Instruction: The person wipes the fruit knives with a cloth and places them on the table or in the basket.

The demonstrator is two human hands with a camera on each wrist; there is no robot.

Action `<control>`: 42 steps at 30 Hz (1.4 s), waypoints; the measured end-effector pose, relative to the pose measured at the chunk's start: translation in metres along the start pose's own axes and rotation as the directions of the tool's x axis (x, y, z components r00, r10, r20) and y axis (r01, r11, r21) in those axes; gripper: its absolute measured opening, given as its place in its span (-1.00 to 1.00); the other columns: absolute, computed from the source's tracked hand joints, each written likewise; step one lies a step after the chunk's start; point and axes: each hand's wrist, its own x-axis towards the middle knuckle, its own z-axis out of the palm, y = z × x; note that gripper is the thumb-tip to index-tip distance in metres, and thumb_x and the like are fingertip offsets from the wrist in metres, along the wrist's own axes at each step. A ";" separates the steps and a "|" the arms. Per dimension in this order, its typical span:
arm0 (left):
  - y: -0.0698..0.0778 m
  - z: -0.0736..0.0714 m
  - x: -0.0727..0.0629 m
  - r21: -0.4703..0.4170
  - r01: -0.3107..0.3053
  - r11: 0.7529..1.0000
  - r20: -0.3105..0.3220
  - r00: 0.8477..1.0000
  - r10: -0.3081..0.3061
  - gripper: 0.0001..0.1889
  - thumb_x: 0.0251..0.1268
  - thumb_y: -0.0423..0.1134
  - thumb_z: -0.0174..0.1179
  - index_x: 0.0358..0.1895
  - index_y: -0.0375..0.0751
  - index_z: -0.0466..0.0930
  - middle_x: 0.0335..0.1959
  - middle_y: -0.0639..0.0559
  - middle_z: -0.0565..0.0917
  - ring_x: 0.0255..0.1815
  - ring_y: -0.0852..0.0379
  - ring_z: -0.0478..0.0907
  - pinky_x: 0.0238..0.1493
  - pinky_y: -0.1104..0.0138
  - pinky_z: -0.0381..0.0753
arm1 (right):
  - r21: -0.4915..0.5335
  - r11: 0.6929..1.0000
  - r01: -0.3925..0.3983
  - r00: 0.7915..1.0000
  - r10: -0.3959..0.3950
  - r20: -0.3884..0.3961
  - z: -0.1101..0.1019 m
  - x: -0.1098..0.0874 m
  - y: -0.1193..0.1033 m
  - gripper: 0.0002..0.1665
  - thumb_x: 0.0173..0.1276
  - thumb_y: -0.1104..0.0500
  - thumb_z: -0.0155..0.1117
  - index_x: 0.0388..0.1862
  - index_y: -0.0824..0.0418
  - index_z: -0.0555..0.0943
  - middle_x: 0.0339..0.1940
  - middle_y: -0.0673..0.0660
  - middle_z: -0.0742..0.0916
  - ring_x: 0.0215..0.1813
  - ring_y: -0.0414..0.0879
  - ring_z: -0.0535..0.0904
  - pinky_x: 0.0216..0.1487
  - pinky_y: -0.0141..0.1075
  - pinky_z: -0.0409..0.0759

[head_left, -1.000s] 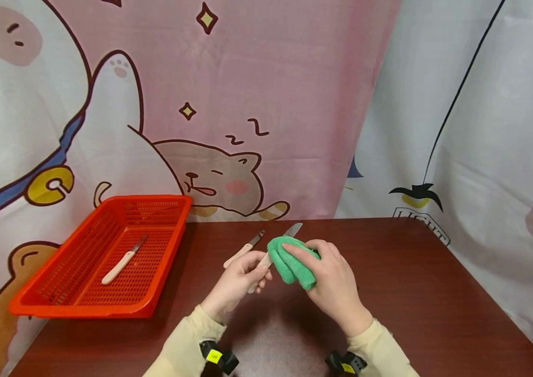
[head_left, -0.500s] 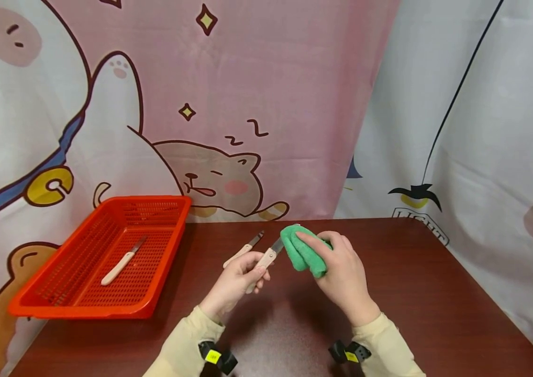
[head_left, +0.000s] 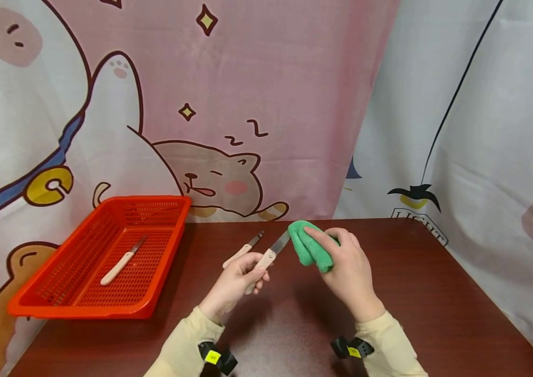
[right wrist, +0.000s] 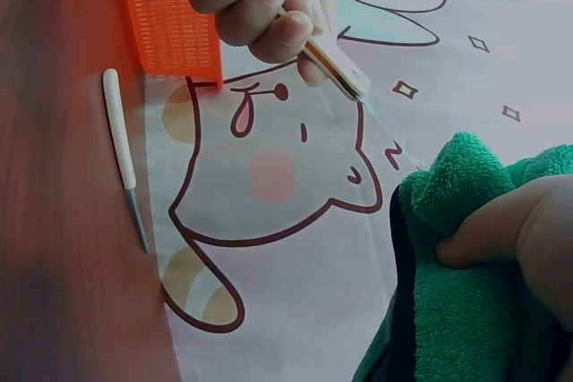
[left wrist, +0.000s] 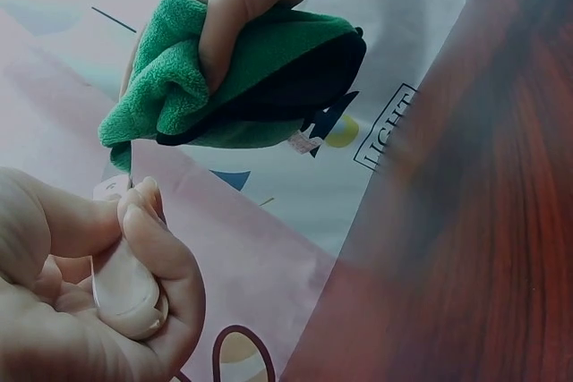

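My left hand (head_left: 235,280) grips the pale handle of a knife (head_left: 266,258), its blade slanting up and right. In my right hand (head_left: 348,272) is a folded green cloth (head_left: 311,245), pinched between thumb and fingers. The cloth covers the tip of the blade, while the part nearest the handle shows bare. The left wrist view has the cloth (left wrist: 251,78) right above the fist, with a dark edging along it. Behind my left hand, a second pale-handled knife (right wrist: 119,127) lies on the table.
An orange-red plastic basket (head_left: 153,309) stands at the left with another pale-handled knife (head_left: 118,268) inside it. The dark brown table (head_left: 436,303) reaches back to a printed curtain (head_left: 285,78).
My right hand and the cloth have slid up and right along the blade, from near the handle to the tip, baring more metal. My left hand stays nearly still.
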 end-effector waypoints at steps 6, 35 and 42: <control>-0.002 -0.001 0.000 -0.010 0.013 1.000 -0.008 1.000 -0.014 -0.81 0.44 -0.47 0.08 0.03 -0.47 0.49 -0.39 -0.07 0.59 -0.50 0.16 0.44 -0.48 0.43 0.44 | -0.004 1.000 -0.031 0.999 0.031 -0.010 -0.004 0.001 0.004 -0.02 -0.19 0.55 0.43 0.27 -0.08 0.58 -0.09 0.19 0.58 -0.08 0.14 0.49 -0.35 -0.06 0.55; -0.006 -0.003 0.002 -0.011 0.013 1.000 -0.020 1.000 -0.014 -0.80 0.46 -0.45 0.07 0.05 -0.46 0.49 -0.35 -0.22 0.56 -0.50 0.15 0.44 -0.49 0.42 0.47 | 0.092 0.994 0.063 0.998 -0.061 -0.028 -0.011 0.001 -0.020 0.00 -0.22 0.51 0.48 0.26 -0.11 0.58 -0.06 0.19 0.58 0.00 0.14 0.49 -0.23 0.00 0.58; -0.004 -0.003 0.000 0.001 0.009 1.000 -0.017 1.000 -0.009 -0.78 0.46 -0.43 0.07 0.07 -0.46 0.47 -0.35 -0.20 0.57 -0.49 0.12 0.44 -0.47 0.42 0.48 | 0.136 0.984 0.114 0.993 -0.114 -0.002 0.000 -0.003 -0.031 -0.03 -0.19 0.47 0.50 0.27 -0.12 0.58 -0.05 0.19 0.60 -0.03 0.12 0.52 -0.22 -0.02 0.59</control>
